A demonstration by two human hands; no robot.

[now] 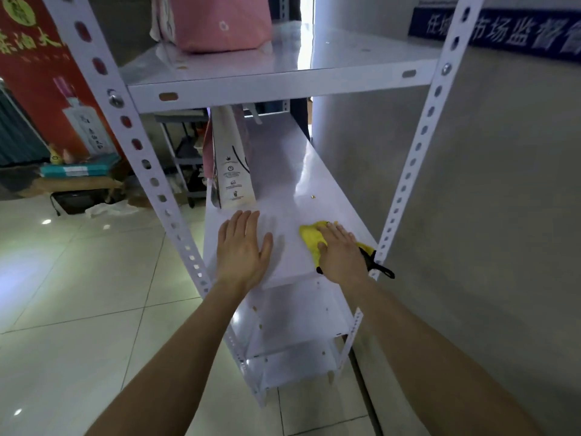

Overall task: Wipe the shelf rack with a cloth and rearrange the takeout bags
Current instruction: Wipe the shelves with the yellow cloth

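Observation:
A white metal shelf rack (283, 80) stands before me. On its middle shelf (292, 184) my right hand (339, 253) presses flat on a yellow cloth (309, 236) with a black loop, near the front right corner. My left hand (242, 247) lies flat and empty on the same shelf, to the left of the cloth. Behind my left hand a white paper takeout bag (232, 165) with black print stands upright at the shelf's left side. A pink bag (220, 23) sits on the upper shelf.
A grey wall (503, 184) runs close along the rack's right side. Lower shelves (292, 313) show beneath my hands. Glossy tiled floor (78, 294) spreads to the left, where a red poster (41, 73), boxes and a cart stand. A small speck (312, 196) lies on the middle shelf.

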